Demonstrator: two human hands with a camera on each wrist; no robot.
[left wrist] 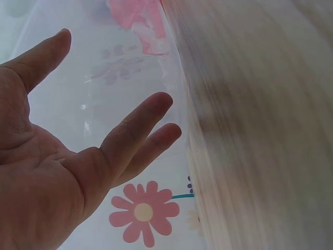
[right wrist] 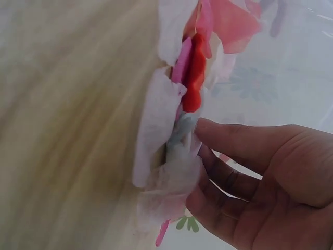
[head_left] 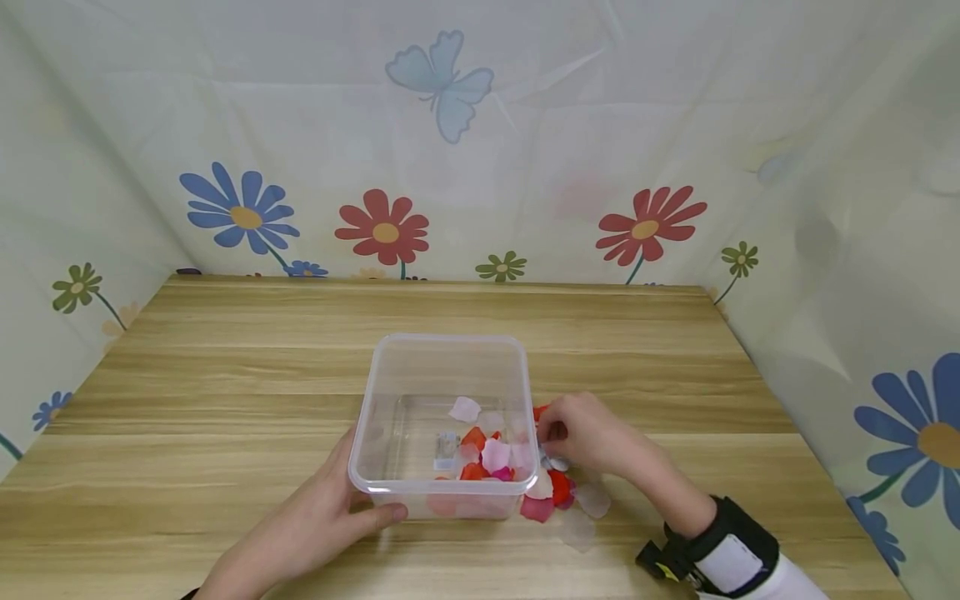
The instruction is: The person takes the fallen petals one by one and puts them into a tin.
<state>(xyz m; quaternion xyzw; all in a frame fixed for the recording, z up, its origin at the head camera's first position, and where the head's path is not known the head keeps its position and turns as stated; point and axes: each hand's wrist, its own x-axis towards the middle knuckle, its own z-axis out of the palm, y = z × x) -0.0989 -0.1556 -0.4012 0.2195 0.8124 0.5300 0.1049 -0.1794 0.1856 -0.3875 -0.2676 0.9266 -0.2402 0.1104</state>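
Note:
A clear plastic container (head_left: 442,342), its top uncovered, has red, pink and white petals (head_left: 497,456) inside, mostly toward its right side. My left hand (head_left: 315,517) is at its left side, thumb at the front corner. In the left wrist view the left hand's fingers (left wrist: 135,127) are spread and fairly straight beside the clear wall. Against the container's right side lies a loose pile of petals (head_left: 558,487). My right hand (head_left: 588,433) is at that pile, its curled thumb and fingers pinching pale petals (right wrist: 179,172). Its fingertips are partly hidden in the head view.
The wood-grain table (head_left: 225,367) extends around the container. A flower-print cloth (head_left: 510,167) encloses the back and both sides. A black strap with a small device (head_left: 720,550) is on the right wrist. Translucent petals (head_left: 577,529) lie near the pile's front.

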